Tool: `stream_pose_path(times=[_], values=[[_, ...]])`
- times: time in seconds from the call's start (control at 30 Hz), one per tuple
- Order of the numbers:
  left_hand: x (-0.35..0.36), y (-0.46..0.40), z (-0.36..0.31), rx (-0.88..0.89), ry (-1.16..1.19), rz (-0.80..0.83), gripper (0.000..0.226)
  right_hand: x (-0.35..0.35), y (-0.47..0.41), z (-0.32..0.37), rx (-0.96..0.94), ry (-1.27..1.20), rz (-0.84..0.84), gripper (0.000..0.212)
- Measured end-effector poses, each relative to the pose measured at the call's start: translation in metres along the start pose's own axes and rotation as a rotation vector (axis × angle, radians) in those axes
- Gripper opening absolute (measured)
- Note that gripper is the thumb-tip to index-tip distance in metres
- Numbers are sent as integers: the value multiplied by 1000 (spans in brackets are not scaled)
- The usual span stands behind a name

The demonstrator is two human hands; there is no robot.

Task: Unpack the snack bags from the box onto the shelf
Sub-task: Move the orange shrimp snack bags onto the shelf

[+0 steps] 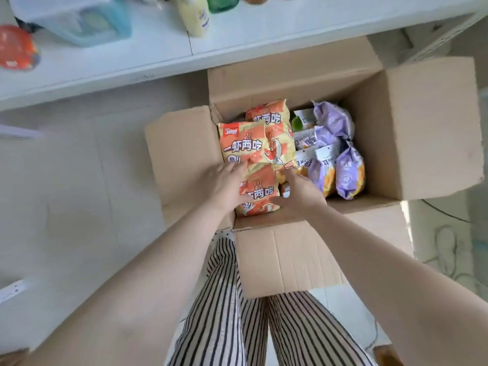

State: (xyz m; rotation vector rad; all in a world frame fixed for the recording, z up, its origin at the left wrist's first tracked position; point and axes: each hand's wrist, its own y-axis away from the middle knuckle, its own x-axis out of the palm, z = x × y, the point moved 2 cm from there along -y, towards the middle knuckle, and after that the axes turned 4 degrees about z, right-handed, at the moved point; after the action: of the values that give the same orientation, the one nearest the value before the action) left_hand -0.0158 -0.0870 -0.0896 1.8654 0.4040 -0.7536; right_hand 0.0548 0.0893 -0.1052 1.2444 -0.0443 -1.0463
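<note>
An open cardboard box [427, 122] stands on the floor below a white shelf [237, 27]. Its left half holds orange-and-yellow shrimp snack bags [245, 146]; its right half holds several purple snack bags [340, 165]. Both my hands reach into the near left of the box. My left hand [225, 184] lies against the left side of the nearest orange bag [260, 195], thumb across its front. My right hand [298, 191] touches that bag's right side, fingers fairly straight. The bag's lower part is hidden behind the box edge.
On the shelf stand a pale blue plastic bin [79, 19], a yellow bottle [194, 14], a green bottle [221, 2] and an orange bag [15, 46] at the far left. The box flaps [182, 151] are spread outward. My striped trousers [237, 326] are just below the box.
</note>
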Motion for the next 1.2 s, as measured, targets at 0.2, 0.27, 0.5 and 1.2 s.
stream_pose_path(times=[0.2,0.27,0.5,1.2], values=[[34,-34,9,60,-272,-145,103,44,-60,-17,54,-122,50,82],[33,-36,9,84,-231,-223,92,44,-61,-18,42,-165,20,65],[-20,-43,12,182,595,-305,85,-15,-29,-20,-88,-680,-18,45],[-62,-39,82,-267,1039,-529,63,23,-80,44,319,-733,-187,64]])
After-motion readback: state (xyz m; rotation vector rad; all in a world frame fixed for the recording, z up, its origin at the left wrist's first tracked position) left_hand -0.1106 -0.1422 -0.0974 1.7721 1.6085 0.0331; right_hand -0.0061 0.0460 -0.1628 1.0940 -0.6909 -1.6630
